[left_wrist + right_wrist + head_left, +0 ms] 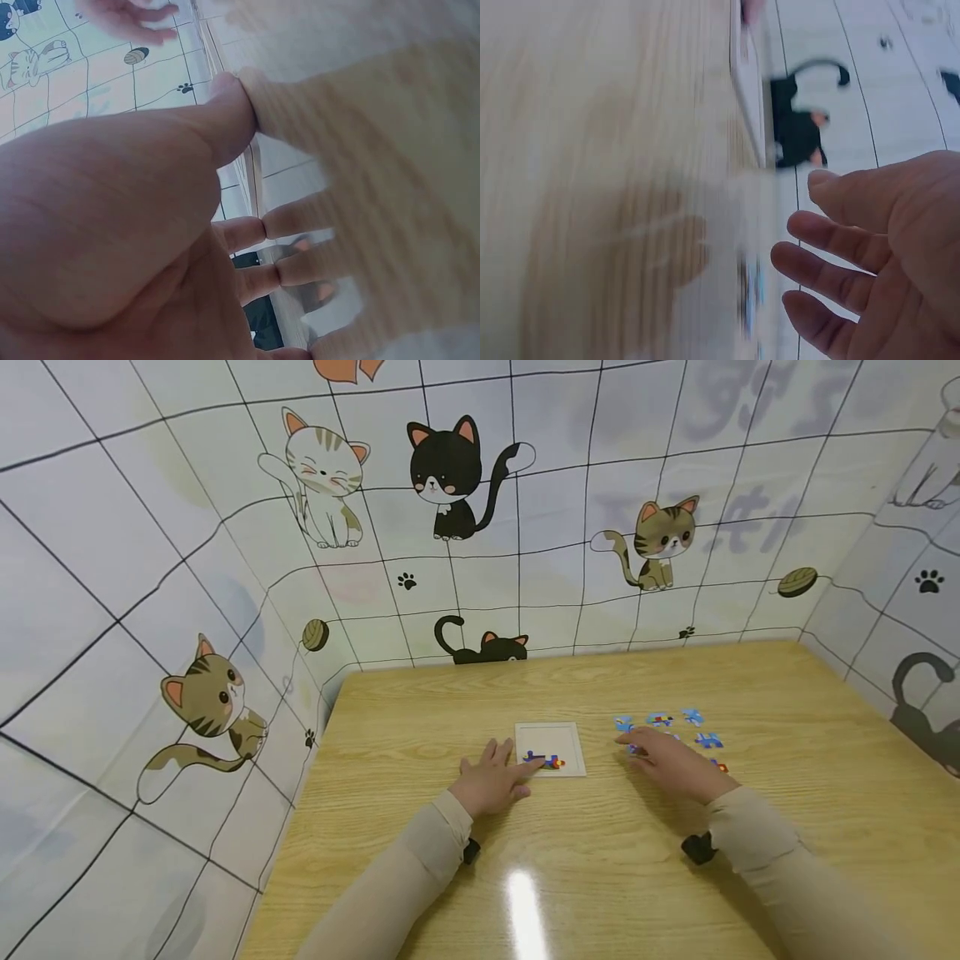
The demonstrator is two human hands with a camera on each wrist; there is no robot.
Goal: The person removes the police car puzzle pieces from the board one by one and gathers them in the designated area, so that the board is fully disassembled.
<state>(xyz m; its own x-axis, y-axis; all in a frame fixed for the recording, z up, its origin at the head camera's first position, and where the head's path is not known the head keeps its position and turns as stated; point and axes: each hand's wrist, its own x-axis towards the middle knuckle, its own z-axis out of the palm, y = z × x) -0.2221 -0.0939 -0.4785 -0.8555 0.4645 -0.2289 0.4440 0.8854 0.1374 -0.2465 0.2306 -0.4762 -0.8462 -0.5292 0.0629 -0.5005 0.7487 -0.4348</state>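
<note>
A white square puzzle tray (550, 737) lies on the table, with joined jigsaw pieces (553, 762) along its near edge. My left hand (491, 781) rests at the tray's left side, fingers spread, the index finger reaching onto those pieces. In the left wrist view the left hand's thumb and fingertips meet the tabletop. Right of the tray, my right hand (667, 764) is held over a group of loose jigsaw pieces (660, 720) and hides some of them. The right wrist view shows the right hand (870, 255) above the table, fingers loosely bent and nothing between them.
Several blue jigsaw pieces lie around the right hand, among them one piece (708, 741) to its right and another (693, 717) farther back. The wooden table (420, 710) meets a cat-patterned cloth wall (555, 552) behind and at both sides.
</note>
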